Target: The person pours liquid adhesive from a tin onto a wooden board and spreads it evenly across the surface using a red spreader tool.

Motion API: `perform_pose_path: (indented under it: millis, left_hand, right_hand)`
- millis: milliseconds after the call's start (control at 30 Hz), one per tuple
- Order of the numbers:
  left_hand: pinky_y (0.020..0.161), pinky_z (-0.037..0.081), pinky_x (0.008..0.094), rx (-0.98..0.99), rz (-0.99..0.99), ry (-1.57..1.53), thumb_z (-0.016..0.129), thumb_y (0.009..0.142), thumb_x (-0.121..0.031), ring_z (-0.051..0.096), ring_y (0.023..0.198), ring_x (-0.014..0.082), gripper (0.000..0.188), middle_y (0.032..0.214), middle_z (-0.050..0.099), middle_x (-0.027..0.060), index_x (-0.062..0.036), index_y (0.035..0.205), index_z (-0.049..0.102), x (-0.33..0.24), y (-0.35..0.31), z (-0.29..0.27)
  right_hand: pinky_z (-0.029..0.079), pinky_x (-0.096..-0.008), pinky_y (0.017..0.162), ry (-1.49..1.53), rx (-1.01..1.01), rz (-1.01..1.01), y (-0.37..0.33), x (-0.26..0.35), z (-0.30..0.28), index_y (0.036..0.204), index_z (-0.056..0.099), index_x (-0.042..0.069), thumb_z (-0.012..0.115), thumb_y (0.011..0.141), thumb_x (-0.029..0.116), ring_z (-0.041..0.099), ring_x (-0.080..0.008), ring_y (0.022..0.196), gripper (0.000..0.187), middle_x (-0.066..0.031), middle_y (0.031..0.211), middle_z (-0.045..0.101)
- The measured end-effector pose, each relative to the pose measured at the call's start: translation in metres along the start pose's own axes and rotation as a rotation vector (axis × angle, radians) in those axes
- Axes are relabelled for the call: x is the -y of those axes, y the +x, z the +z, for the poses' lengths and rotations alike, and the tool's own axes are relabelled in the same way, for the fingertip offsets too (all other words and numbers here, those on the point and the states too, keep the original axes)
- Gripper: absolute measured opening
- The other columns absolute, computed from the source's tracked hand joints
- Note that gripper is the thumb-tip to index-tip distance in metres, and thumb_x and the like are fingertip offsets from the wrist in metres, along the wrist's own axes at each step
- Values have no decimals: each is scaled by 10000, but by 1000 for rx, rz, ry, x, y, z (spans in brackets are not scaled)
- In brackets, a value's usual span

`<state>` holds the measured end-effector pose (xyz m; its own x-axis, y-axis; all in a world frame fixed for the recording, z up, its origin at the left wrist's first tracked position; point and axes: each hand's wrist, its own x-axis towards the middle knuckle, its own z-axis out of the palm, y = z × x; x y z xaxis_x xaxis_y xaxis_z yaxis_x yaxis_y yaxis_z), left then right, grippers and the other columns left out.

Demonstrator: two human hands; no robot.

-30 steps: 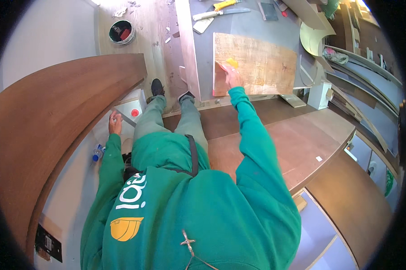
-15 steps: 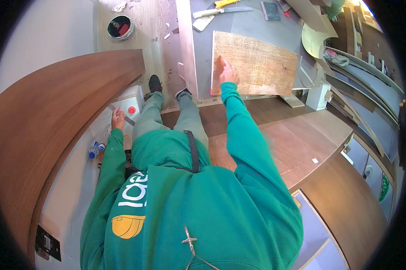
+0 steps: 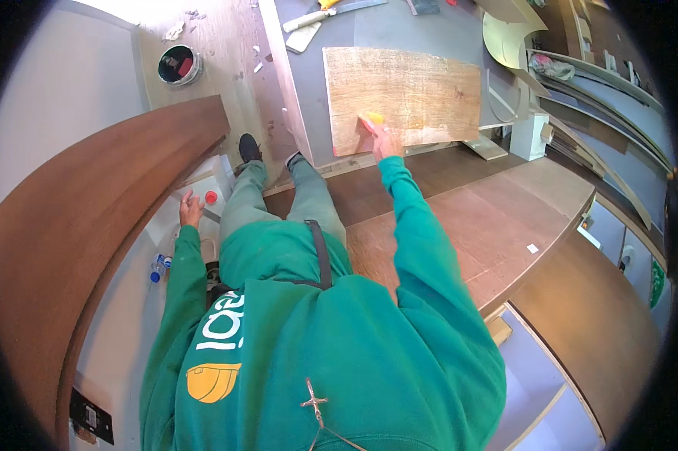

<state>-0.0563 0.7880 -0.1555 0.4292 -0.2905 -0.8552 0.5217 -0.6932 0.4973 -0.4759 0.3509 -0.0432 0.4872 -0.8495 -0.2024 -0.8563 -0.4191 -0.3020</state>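
Note:
In my right hand (image 3: pixel 385 140) is a small yellow-and-red flat tool (image 3: pixel 372 119), its exact kind hard to make out. The fingers press it against the lower left part of a wooden board (image 3: pixel 436 89). That board has light wood grain and whitish, shiny patches, and lies on a grey worktop (image 3: pixel 303 84). Down at my left side, my left hand (image 3: pixel 191 210) hangs with its fingers loosely bent and apart. Nearest to it is a white container with a red cap (image 3: pixel 212 197). A narrow grey strip (image 3: pixel 210 215) shows beside that hand.
A curved brown panel (image 3: pixel 106 180) rises along my left. On the floor stands a bucket (image 3: pixel 179 66). A white-handled saw (image 3: pixel 309 21) lies at the worktop's far end. To my right are a brown curved counter (image 3: pixel 496 218) and stacked sheets (image 3: pixel 609 128).
My right hand has shifted slightly on the board, and the yellow part of its tool now shows. My left hand has turned a little, its fingers pointing more upward. The whole view has shifted slightly.

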Motion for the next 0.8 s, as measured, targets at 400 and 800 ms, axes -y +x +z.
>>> perform_pose_path:
  millis: [400,800]
  left_hand:
    - [823,451,392,22,12,-16,539,881,-307,575,1025,236,515,1214,497,103,-143,1340,374,-31,-17,17]
    - [759,465,341,-7,-2,23,536,875,-288,597,997,227,497,1233,506,115,-149,1334,404,-55,-21,34]
  right_hand:
    - [480,-451,747,-179,29,64,28,-9,-5,1116,614,260,502,834,155,590,-333,894,322,-126,1015,616]
    - [478,-472,669,-20,32,-94,-34,20,-28,1126,613,264,465,803,66,588,-349,747,407,-171,804,595]
